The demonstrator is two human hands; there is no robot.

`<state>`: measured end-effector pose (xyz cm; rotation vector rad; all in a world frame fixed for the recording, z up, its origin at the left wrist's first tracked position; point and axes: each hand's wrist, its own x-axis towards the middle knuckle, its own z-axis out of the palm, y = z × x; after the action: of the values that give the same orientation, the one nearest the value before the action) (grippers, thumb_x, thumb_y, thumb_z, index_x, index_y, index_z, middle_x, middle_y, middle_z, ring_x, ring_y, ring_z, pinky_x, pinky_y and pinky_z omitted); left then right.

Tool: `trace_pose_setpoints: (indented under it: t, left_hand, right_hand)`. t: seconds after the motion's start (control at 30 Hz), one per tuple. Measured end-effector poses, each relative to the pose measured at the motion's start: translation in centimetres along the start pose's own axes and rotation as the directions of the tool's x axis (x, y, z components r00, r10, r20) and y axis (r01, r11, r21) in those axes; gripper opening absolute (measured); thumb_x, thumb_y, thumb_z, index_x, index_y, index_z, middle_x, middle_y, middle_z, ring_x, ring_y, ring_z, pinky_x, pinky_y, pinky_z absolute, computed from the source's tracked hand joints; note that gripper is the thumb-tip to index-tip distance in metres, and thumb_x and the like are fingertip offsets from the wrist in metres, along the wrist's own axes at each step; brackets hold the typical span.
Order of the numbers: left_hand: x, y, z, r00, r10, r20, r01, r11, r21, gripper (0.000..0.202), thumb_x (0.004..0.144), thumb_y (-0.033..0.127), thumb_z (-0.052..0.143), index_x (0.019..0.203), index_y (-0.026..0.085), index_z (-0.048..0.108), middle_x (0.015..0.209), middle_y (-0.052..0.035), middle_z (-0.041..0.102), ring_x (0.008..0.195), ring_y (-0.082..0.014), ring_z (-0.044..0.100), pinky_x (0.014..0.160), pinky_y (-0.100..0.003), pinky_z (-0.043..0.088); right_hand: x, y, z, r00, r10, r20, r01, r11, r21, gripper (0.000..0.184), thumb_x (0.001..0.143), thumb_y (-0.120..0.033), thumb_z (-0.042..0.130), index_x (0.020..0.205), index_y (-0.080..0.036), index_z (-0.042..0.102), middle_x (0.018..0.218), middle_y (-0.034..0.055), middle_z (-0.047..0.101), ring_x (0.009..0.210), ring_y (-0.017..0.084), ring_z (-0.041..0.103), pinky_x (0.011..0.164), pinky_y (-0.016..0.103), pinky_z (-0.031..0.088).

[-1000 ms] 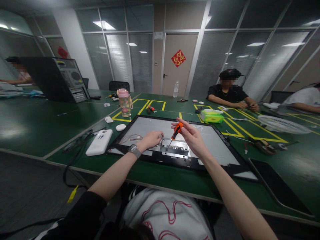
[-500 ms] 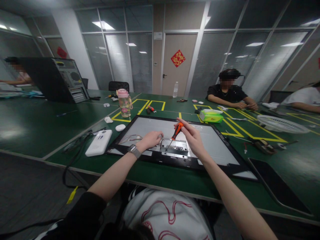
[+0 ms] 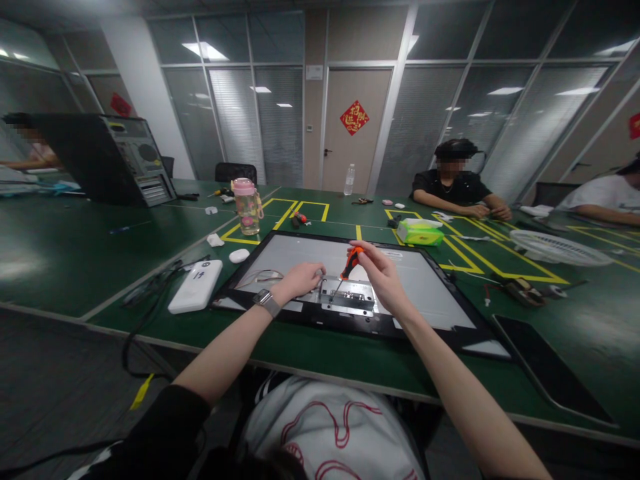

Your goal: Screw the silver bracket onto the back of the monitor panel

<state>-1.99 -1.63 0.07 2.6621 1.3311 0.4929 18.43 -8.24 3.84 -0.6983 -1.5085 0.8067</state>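
Observation:
In the head view, my right hand is closed around the orange-and-black handle of a screwdriver. Its shaft slants down to the left, and the tip is at a silver metal bracket. The bracket lies near the front edge of a flat display panel with a grey back and black frame. My left hand rests on the panel at the bracket's upper left corner, fingertips pressed together; what they grip is too small to name. Thin wires run beside that hand.
A white power bank, a white case and a pink-lidded bottle stand left of the panel. To the right lie a dark tablet-like slab and a tape-like tool. A green tissue pack is behind. A person sits opposite.
The screwdriver handle has tilted slightly and my right fingers have closed more around it. My left hand stays in place. The whole view has shifted slightly.

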Motion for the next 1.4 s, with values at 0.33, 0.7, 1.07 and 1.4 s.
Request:
trace_pose_setpoints:
  t: [0.33,0.7,1.07,1.4]
  left_hand:
    - [0.1,0.0,0.0,1.000,-0.003,-0.002,0.003,1.000,0.005,0.031,0.086,0.018,0.042,0.107,0.020,0.064,0.091,-0.0069,0.070,0.084,-0.0198,0.065,0.078,-0.028,0.048]
    - [-0.1,0.2,-0.4,0.997,0.011,-0.072,-0.013,0.999,-0.029,0.030,0.086,0.018,0.042,0.105,0.019,0.065,0.096,-0.0077,0.070,0.088,-0.0202,0.063,0.080,-0.029,0.047]
    - [0.2,3.8,-4.9,0.942,-0.001,-0.335,-0.295,0.471,-0.832,0.040,0.089,0.035,0.048,0.122,0.013,0.055,0.106,-0.0121,0.068,0.096,-0.0196,0.064,0.081,-0.030,0.051]
    - [-0.3,6.1,-4.7,0.922,0.028,-0.387,-0.339,0.544,-0.768,0.038,0.090,0.033,0.052,0.123,0.017,0.060,0.127,-0.0105,0.062,0.119,-0.0228,0.057,0.105,-0.038,0.041]
  right_hand:
    - [-0.2,0.2,0.0,0.999,-0.008,0.049,0.005,0.997,0.071,0.036,0.090,-0.039,0.056,0.124,-0.030,0.059,0.108,0.0047,0.069,0.105,0.020,0.061,0.098,0.040,0.043]
    - [-0.3,0.1,0.4,0.999,0.020,0.032,-0.024,0.993,0.115,0.034,0.089,-0.040,0.057,0.120,-0.029,0.060,0.105,0.0045,0.069,0.103,0.020,0.062,0.097,0.039,0.044]
    - [0.4,-0.4,2.1,1.000,-0.013,-0.016,0.014,0.999,0.044,0.034,0.082,-0.039,0.065,0.112,-0.025,0.058,0.102,0.0036,0.067,0.095,0.018,0.062,0.089,0.034,0.049]
    - [0.9,0.4,2.3,0.994,-0.043,-0.101,0.037,0.998,-0.059,0.026,0.084,-0.046,0.060,0.095,-0.023,0.054,0.087,0.0038,0.070,0.085,0.020,0.067,0.083,0.036,0.052]
